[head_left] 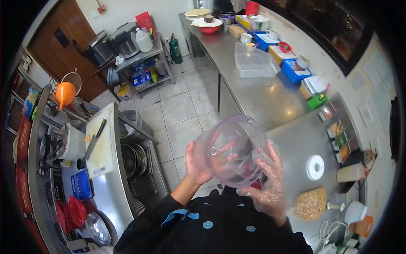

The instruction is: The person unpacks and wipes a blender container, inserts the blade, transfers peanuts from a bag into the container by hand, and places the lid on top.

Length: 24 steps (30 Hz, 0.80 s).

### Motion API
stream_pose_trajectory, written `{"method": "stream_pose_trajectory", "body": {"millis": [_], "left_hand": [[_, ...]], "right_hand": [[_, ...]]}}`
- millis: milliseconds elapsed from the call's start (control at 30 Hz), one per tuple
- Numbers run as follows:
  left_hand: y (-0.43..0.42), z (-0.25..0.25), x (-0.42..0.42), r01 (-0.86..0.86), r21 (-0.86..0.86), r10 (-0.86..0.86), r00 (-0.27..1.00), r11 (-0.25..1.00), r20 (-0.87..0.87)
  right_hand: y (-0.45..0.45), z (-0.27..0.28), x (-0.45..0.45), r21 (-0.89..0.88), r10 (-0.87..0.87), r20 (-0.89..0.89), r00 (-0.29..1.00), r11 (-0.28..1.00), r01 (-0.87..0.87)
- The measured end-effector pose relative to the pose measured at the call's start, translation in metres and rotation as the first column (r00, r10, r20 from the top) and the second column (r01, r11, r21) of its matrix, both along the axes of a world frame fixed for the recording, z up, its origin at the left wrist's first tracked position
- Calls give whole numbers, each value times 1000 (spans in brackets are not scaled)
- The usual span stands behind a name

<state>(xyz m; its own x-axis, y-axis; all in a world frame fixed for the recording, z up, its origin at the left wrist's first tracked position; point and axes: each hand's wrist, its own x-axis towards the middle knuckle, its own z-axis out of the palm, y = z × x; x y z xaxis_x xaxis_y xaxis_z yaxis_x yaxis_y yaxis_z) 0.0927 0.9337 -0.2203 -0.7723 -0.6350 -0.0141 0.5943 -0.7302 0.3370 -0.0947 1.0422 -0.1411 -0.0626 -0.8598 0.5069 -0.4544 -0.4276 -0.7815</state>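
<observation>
A steel table [292, 137] is running along the wall at your right, above a pale tiled floor [182, 122]. You are holding a clear plastic bowl [231, 148] tilted in front of your chest, between both hands. Your left hand [198, 166] is spreading its fingers behind the wall; your right hand [267, 186], in a thin clear glove, is curving around the opposite side, thumb apart from the fingers.

The bowl is probably feeling light and stiff, slippery under the loose glove, and liable to crack if dropped. Opposite sides of the wall, just below the rim, are likely offering the surest hold.

No food is showing inside the bowl. Steel trays [339, 136] by the wall are holding green and orange pieces, while a clear bag [311, 204] is bulging with pale brown bits near a white ring-shaped lid [315, 167]. Farther along, a clear box [255, 61] is sitting beside blue tubs [294, 71], whose contents you cannot make out.
</observation>
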Motion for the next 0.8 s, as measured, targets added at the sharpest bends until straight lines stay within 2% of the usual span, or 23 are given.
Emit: {"method": "stream_pose_trajectory", "body": {"millis": [33,100,133,200,233,300,333,400,433,467,533,567,633,700,733,800], "left_hand": [[-19,-9,6,-8,5,8,1000,1000,4],[-62,-25,15,20,87,5,963,996,-269],[-84,-28,21,20,69,-1,964,997,-266],[-130,-26,35,-92,-34,85,983,995,-165],[-156,-27,43,-87,-58,76,982,995,-172],[-203,-21,60,-203,-14,195,957,979,-212],[-225,-13,66,-207,-31,197,958,978,-209],[-268,12,79,-491,262,539,827,831,-160],[-294,17,89,-495,258,542,825,830,-160],[-314,18,105,-502,134,519,832,854,-196],[-346,23,137,-560,-22,538,806,828,-245],[-366,32,152,-620,-66,584,766,782,-268],[-397,55,185,-705,-185,649,705,685,-287],[-429,74,220,-762,-325,707,645,561,-291],[-443,78,238,-780,-326,729,621,535,-289],[-471,84,278,-746,-597,938,344,295,34]], "right_hand": [[-20,-4,2,5,8,4,1000,1000,-8],[-64,-10,1,1,0,-41,999,1000,0],[-89,-14,0,-17,-2,-38,999,1000,1],[-138,-22,-4,48,-75,129,989,996,70],[-167,-28,-7,23,-77,125,989,997,75],[-230,-39,-11,93,-107,284,953,992,84],[-263,-37,-9,125,-138,297,945,987,105],[-333,-43,-5,85,-64,315,947,996,39],[-365,-39,-3,71,1,314,949,997,-25],[-393,-34,2,83,5,314,949,996,-33],[-451,-15,19,-3,170,94,981,985,-171],[-476,-6,23,7,197,89,976,980,-198],[-525,5,39,-131,298,-120,947,941,-313],[-574,0,48,-174,352,-153,923,910,-376],[-595,-6,51,-165,325,-129,937,925,-343],[-637,-22,54,-154,261,-96,961,950,-273]]}}
